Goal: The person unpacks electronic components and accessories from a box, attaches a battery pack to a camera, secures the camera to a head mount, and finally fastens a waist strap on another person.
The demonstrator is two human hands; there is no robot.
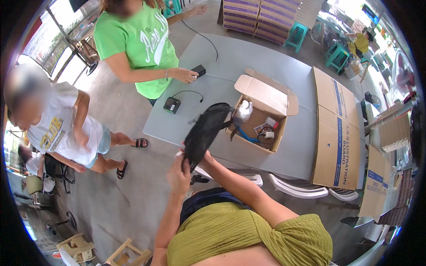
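Both hands, the left hand point(179, 172) and right hand point(200, 156), grip the near end of a black mesh bag point(205, 130) lifted clear of the open cardboard box point(262, 116) on the counter point(239, 62), whose other contents remain inside.

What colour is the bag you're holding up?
Black, seen in the head view: the mesh bag.

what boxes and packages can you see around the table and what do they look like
Open cardboard box: on the grey table, brown, flaps up, cables and small packets inside.
Flattened cartons: table's right end, brown sheets with blue stripe.
Stacked cartons: far behind the table, tan with purple bands.
More flat cartons: right of the table, brown.
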